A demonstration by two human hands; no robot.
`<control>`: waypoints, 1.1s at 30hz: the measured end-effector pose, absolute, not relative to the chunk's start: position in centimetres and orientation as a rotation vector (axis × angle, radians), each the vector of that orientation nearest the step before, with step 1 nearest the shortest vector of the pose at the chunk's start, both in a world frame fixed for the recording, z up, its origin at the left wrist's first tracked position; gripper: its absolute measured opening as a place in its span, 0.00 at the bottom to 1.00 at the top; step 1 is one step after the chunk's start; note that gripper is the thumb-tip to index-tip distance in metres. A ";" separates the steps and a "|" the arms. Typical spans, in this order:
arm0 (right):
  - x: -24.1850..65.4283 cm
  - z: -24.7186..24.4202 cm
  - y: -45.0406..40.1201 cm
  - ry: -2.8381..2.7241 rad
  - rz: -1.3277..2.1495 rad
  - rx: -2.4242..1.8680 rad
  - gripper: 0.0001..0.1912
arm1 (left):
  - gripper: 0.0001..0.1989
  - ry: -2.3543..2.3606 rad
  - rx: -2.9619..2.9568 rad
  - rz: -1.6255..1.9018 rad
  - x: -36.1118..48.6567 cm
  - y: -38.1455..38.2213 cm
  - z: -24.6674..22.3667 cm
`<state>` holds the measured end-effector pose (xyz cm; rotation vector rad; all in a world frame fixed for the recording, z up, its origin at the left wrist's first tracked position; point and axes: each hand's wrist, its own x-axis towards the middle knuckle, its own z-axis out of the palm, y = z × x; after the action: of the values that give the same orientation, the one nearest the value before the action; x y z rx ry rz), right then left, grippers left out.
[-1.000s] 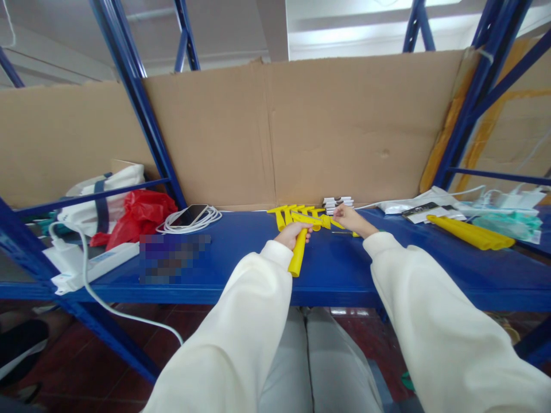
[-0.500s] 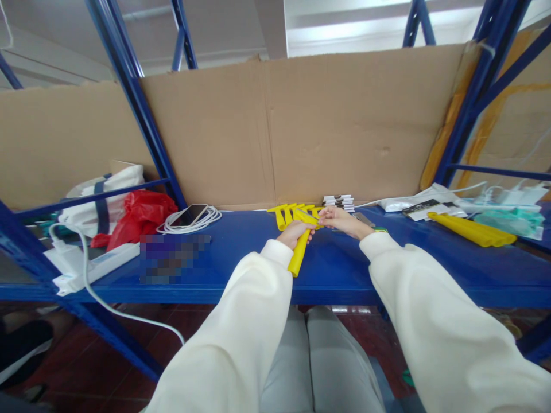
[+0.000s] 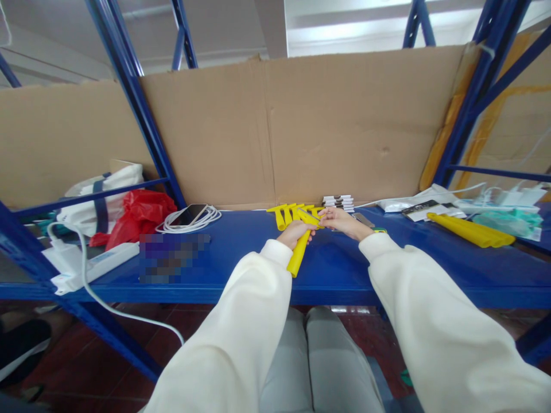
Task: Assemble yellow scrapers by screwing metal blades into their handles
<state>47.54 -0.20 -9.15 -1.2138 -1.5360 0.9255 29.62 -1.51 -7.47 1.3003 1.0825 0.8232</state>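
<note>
My left hand (image 3: 297, 232) is wrapped round the handle of a yellow T-shaped tool (image 3: 298, 261), whose round, tube-like end points towards me. A thin greyish strip (image 3: 308, 214) shows along its head. My right hand (image 3: 338, 221) is closed in a pinch at the right end of that head; what lies between its fingertips is too small to make out. Just behind the hands, several similar yellow T-shaped tools (image 3: 280, 219) lie side by side. A small stack of white-and-black pieces (image 3: 338, 202) stands behind my right hand.
Right of my hands lie yellow tubular pieces (image 3: 471, 229), a black-and-white packet (image 3: 430, 211) and a green plastic bag (image 3: 510, 221). Leftward are a coiled white cable (image 3: 210, 217), a red bag (image 3: 146, 213) and a power strip (image 3: 103, 265). A cardboard wall (image 3: 301, 132) closes the back.
Almost nothing differs. Both hands stay at the yellow tool, with only a slight shift of the fingers and the view.
</note>
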 end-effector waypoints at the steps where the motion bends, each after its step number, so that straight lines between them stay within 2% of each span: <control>1: 47.5 -9.2 -0.2 -1.528 0.910 -1.218 0.17 | 0.12 1.080 1.300 0.821 29.6 -1.5 -7.5; 10: 47.1 -9.4 0.0 -1.488 0.735 -1.354 0.12 | 0.14 1.045 1.295 0.839 29.4 -1.3 -7.6; 17: 47.4 -9.4 0.1 -1.581 0.600 -1.409 0.14 | 0.15 1.013 1.277 0.854 29.3 -1.3 -7.5; 23: 52.6 -7.9 -0.9 -1.668 -0.041 -1.812 0.11 | 0.17 1.054 1.208 0.929 29.2 -1.1 -7.6; 28: 57.7 -8.5 -2.2 -1.827 -0.022 -2.133 0.16 | 0.16 1.106 1.156 0.997 29.3 -1.3 -7.5; 33: 59.6 -10.1 -1.7 -1.921 -0.135 -2.015 0.17 | 0.16 1.109 1.149 1.026 29.2 -1.4 -7.5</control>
<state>59.65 -1.72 -10.09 -2.0153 -1.9208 -0.1354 29.23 -1.37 -7.54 1.1485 1.1088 1.0261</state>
